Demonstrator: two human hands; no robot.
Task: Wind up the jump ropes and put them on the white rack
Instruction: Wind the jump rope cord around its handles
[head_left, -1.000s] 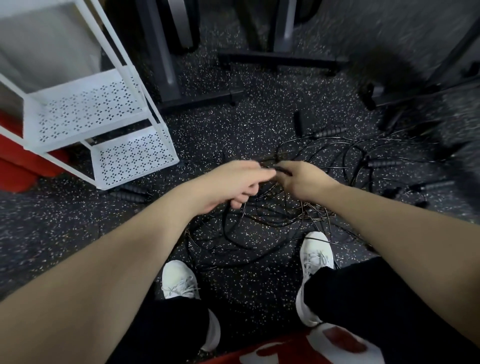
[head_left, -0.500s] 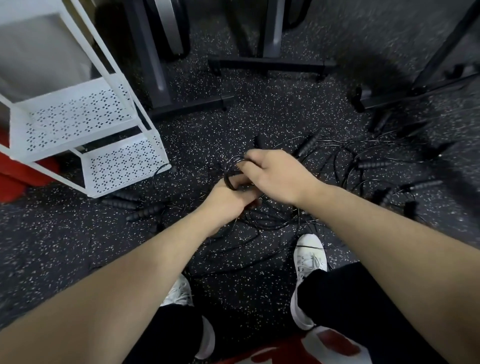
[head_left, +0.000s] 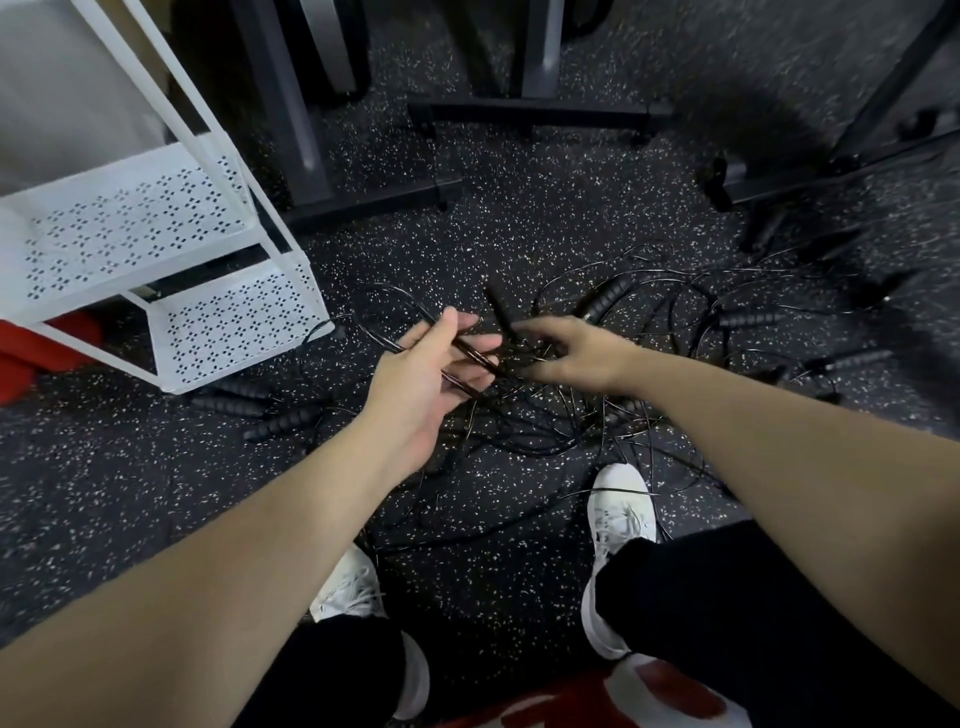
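- Palm-up, the left hand (head_left: 431, 374) has thin black jump rope cords (head_left: 470, 358) lying across its fingers, with the thumb set over them near the top; the fingers are half curled, so the grip on the cords is loose.
- Right hand (head_left: 566, 353) reaches in from the right, palm down, fingers spread and relaxed over the same cords; whether its grip closes on a strand I cannot tell, as the fingertips blur into the tangle.
- From the hands the cords run down into a loose pile of tangled black jump ropes (head_left: 545, 421) on the floor, thin glossy loops crossing one another with no order.
- Ribbed black foam handles lie among and around the pile: several to the right (head_left: 748, 318) and a small group at the left (head_left: 280, 423), just beside the foot of the rack.
- White metal rack with perforated shelves (head_left: 228, 332) stands at the left, near the pile, its two visible shelves bare of ropes.
- Black rubber floor with white speckles (head_left: 519, 218) carries everything.
- White sneakers (head_left: 621, 512) stand near the lower edge of the pile, one cord crossing the right toe.
- Dark metal equipment bases (head_left: 535, 111) stand beyond the ropes.
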